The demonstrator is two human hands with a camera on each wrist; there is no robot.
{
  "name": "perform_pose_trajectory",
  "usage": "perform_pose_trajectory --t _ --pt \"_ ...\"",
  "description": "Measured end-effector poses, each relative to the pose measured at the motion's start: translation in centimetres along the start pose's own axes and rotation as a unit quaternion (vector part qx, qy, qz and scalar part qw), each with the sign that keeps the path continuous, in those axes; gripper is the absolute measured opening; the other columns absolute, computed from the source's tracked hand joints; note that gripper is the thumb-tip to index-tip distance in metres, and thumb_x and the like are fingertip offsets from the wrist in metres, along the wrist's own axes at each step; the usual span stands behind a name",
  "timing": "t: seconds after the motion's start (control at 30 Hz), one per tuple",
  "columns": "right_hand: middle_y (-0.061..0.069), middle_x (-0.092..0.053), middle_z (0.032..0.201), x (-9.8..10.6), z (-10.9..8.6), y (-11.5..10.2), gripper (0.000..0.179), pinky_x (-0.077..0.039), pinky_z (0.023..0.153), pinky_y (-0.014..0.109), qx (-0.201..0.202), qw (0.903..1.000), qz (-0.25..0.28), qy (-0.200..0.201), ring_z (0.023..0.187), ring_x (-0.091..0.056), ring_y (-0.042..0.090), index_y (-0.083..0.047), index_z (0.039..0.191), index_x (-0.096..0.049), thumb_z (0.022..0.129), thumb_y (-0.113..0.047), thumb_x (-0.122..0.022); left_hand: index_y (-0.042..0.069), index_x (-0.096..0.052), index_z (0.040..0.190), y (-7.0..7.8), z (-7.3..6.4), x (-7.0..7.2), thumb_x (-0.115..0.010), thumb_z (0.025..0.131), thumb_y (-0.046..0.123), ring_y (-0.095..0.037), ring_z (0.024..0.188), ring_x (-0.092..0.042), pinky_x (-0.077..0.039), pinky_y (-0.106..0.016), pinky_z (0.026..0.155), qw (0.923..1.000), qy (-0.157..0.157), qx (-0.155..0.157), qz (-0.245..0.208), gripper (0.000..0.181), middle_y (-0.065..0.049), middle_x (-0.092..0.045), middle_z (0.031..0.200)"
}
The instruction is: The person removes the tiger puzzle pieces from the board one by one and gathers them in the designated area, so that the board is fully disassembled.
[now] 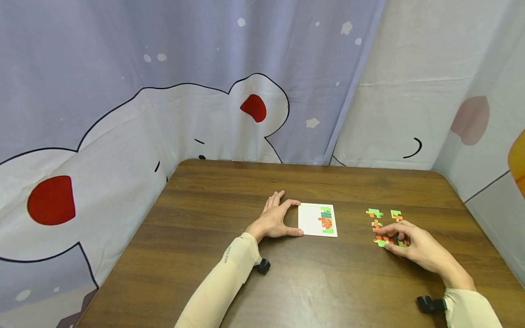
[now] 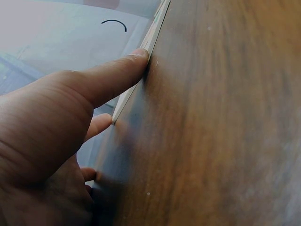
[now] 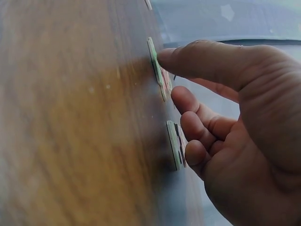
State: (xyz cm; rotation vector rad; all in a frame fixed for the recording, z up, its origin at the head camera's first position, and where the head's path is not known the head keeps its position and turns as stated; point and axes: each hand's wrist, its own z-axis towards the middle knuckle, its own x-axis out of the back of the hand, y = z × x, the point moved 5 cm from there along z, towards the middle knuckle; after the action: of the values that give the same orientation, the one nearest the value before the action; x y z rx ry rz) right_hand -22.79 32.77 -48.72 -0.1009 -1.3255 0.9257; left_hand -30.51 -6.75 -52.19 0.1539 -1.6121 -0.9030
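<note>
A white square puzzle board point(image 1: 309, 219) lies on the table, with green and orange pieces joined along its right side. My left hand point(image 1: 274, 221) holds the board at its left side, thumb at the near corner and forefinger at the far one. In the left wrist view, the thumb point(image 2: 120, 75) presses against the board's thin edge. My right hand point(image 1: 420, 246) is over the loose pieces, its thumb and forefinger at opposite edges of a green and orange puzzle piece point(image 1: 382, 243). The right wrist view shows the thumb touching that piece point(image 3: 155, 61); the forefinger's tip is hidden there.
Several loose puzzle pieces lie in two columns at the right, among them a far-left piece point(image 1: 375, 212) and a far-right piece point(image 1: 396, 214). Another piece point(image 1: 402, 243) is partly covered by my right hand. A printed curtain point(image 1: 197, 118) hangs behind the brown wooden table point(image 1: 197, 255).
</note>
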Motion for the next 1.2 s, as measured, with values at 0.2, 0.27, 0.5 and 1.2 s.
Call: perform_pose_trajectory --t 0.2,0.27,0.5,1.2 --pt "-0.003 -0.071 0.103 0.3 0.2 -0.1 0.036 -0.044 0.069 0.024 -0.02 0.9997 0.009 0.01 0.085 -0.055 0.01 -0.018 0.123 -0.081 0.092 -0.004 -0.091 0.031 -0.057 0.156 0.0 0.0 0.0 -0.096 0.083 0.054 -0.047 0.171 -0.006 -0.006 -0.065 0.138 1.0 0.002 -0.006 -0.004 0.086 -0.024 -0.017 0.182" --pt "-0.003 -0.072 0.103 0.3 0.4 -0.2 0.035 -0.046 0.069 0.023 -0.024 0.9994 0.022 0.012 0.084 -0.057 0.01 -0.017 0.125 -0.081 0.093 -0.004 -0.089 0.03 -0.056 0.157 0.2 -0.1 0.3 -0.096 0.084 0.054 -0.047 0.171 -0.006 -0.005 -0.064 0.138 1.0 0.001 -0.006 -0.007 0.086 -0.025 -0.017 0.182" --pt "0.002 -0.072 0.104 1.0 1.5 -1.2 0.034 -0.051 0.068 0.021 -0.031 0.9974 0.06 0.026 0.083 -0.064 0.01 -0.009 0.128 -0.078 0.096 -0.002 -0.086 0.03 -0.056 0.157 0.0 0.1 0.0 -0.097 0.083 0.052 -0.047 0.172 -0.004 -0.004 -0.064 0.138 1.0 -0.001 -0.002 -0.001 0.087 -0.025 -0.015 0.182" --pt "0.003 -0.073 0.131 2.4 8.6 -6.1 0.048 -0.059 0.094 0.017 -0.014 0.9797 0.192 0.054 0.111 -0.074 0.012 -0.004 0.151 -0.063 0.105 0.001 -0.075 0.035 -0.056 0.157 -1.1 0.6 -0.7 -0.096 0.083 0.057 -0.044 0.172 -0.002 -0.003 -0.065 0.138 1.0 0.004 -0.004 -0.007 0.088 -0.022 -0.013 0.184"
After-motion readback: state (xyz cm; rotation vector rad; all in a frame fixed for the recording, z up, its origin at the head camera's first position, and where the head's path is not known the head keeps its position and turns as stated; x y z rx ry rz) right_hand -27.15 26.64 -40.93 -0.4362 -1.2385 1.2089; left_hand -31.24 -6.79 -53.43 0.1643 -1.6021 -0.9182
